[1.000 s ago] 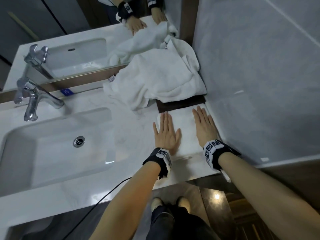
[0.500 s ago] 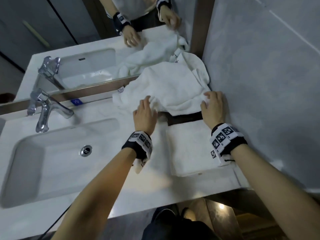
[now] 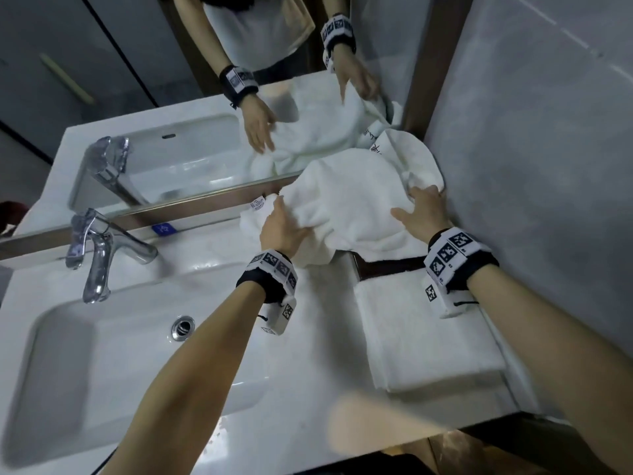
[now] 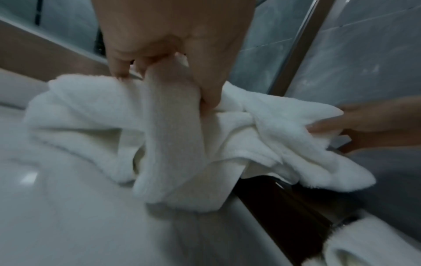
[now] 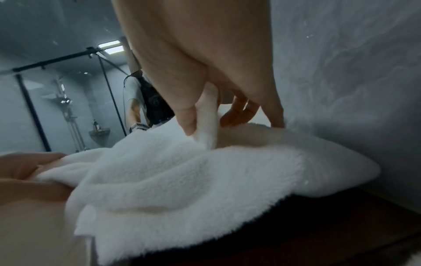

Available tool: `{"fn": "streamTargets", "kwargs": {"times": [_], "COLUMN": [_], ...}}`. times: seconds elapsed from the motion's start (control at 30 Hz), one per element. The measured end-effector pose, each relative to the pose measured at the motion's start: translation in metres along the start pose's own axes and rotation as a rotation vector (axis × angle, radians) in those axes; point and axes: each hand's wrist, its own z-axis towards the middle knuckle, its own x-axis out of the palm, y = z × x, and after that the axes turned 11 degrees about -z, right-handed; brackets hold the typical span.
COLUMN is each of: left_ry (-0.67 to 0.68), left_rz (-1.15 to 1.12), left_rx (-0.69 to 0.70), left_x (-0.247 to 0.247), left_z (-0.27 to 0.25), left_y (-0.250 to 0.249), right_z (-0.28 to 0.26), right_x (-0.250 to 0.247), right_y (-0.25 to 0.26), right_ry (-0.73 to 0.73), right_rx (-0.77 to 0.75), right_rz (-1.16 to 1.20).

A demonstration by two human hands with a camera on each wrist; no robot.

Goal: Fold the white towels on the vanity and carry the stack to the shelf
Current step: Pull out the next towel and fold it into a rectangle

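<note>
A crumpled white towel (image 3: 356, 197) lies heaped at the back right of the vanity (image 3: 239, 303), against the mirror and the wall. My left hand (image 3: 284, 224) grips a bunched fold of its left part; the left wrist view shows the towel (image 4: 173, 136) pinched between thumb and fingers (image 4: 209, 86). My right hand (image 3: 423, 210) pinches a ridge of the towel (image 5: 205, 171) on its right side, thumb (image 5: 187, 115) against the fingers. A folded white towel (image 3: 421, 334) lies flat at the vanity's front right, under my right wrist.
A white sink basin (image 3: 102, 354) with a drain (image 3: 183, 327) fills the left of the vanity, with a chrome faucet (image 3: 99, 255) behind it. The mirror (image 3: 154, 97) backs the counter. A grey tiled wall (image 3: 548, 166) closes the right side. A dark gap (image 3: 387, 265) separates the two towels.
Both hands left the folded towel, where they lay flat, and reached back to the crumpled towel. They now grip it, and part of it has lifted and bunched.
</note>
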Motion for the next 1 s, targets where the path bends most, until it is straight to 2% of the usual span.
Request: {"fn": "streamTargets", "kwargs": {"times": [0.2,0.3,0.4,0.57,0.67,0.73,0.83,0.9,1.0], "left_ry": [-0.111,-0.180,-0.250,-0.195,-0.110,0.012,0.205,0.306,0.463], "left_rz": [-0.233,-0.400,-0.559,-0.710,-0.681,-0.665,-0.546,-0.392,-0.271], "left_rx": [0.273,0.252,0.214,0.267,0.204,0.154,0.112,0.081,-0.062], "left_x": [-0.022,-0.036,-0.048,-0.064,-0.060,-0.052,-0.040,-0.032,-0.024], "left_z": [-0.003,-0.018,-0.040,-0.092,-0.124,-0.145,-0.171,-0.184,-0.198], "left_y": [-0.023,-0.037,-0.046,-0.046,-0.027,-0.011,0.013,0.027,0.040], "right_z": [-0.019,-0.036,-0.056,-0.091,-0.114,-0.129,-0.149,-0.160,-0.171], "right_x": [-0.033,-0.057,-0.072,-0.070,-0.054,-0.040,-0.020,-0.008,0.008], "right_y": [0.003,0.005,0.004,-0.006,-0.018,-0.029,-0.044,-0.053,-0.064], "right_ry": [-0.227,-0.333,-0.380,-0.378,-0.285,-0.179,0.023,0.185,0.508], "right_rx": [0.041,0.025,0.039,0.088,0.141,0.156,0.082,0.042,0.057], "right_rz": [0.314,0.485,0.677,0.852,0.797,0.756,0.576,0.435,0.212]}}
